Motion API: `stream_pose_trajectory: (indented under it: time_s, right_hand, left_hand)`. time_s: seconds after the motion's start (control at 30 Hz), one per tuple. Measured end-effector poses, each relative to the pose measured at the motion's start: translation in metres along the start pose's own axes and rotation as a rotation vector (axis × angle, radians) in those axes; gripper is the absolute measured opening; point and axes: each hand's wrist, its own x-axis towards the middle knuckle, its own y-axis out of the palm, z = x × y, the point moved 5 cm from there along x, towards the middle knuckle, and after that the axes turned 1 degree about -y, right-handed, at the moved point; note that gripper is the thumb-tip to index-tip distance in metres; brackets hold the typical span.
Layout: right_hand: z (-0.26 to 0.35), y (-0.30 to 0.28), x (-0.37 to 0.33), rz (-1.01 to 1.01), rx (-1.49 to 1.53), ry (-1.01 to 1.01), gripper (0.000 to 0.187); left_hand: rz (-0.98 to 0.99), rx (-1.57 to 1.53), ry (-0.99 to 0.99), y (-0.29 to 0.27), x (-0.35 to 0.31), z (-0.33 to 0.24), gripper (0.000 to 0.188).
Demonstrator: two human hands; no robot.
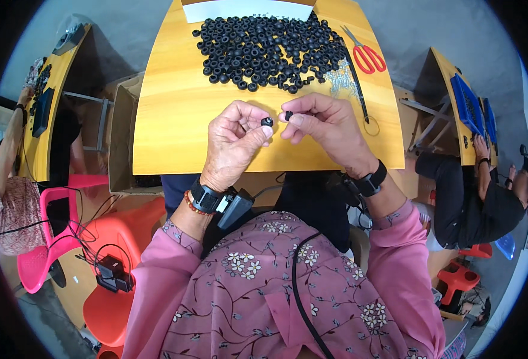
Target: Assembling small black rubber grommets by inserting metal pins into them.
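The left hand (pixel 237 133) holds a black bead (pixel 267 121) in a pinch; the right hand (pixel 327 124) likewise pinches a small black piece (pixel 288 115). Both are on the person's side of the pile (pixel 246 54). Right of the pile lie clear bits (pixel 342 79), a black stick (pixel 355 84) and scissors (pixel 368 58); beyond it is a white box (pixel 249 10).

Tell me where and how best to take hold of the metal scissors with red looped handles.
The red looped handles seem the best grip, the right hand coming from the near right: the loops lie nearest, the pointed metal blades aim away, and a slim black rod lies along the left side.
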Motion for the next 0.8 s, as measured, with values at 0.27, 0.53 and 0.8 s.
stream_pose_trajectory:
  time_s: [0.27, 0.53, 0.8]
  right_hand:
    - [0.0008, -0.0044, -0.0044, -0.031, 0.093, 0.018, 0.021]
    - [-0.0048, 0.0014, -0.0039, -0.003, 0.170, 0.057, 0.022]
    - [-0.0073, -0.0018, -0.0036, -0.026, 0.198, 0.043, 0.017]
  left_hand:
    - [-0.009, -0.038, -0.001, -0.0001, -0.0004, 0.0033, 0.012]
    - [0.004, -0.011, -0.014, -0.0003, -0.0007, 0.0024, 0.011]
    - [-0.003, 0.016, -0.017, -0.0006, -0.0007, 0.0031, 0.012]
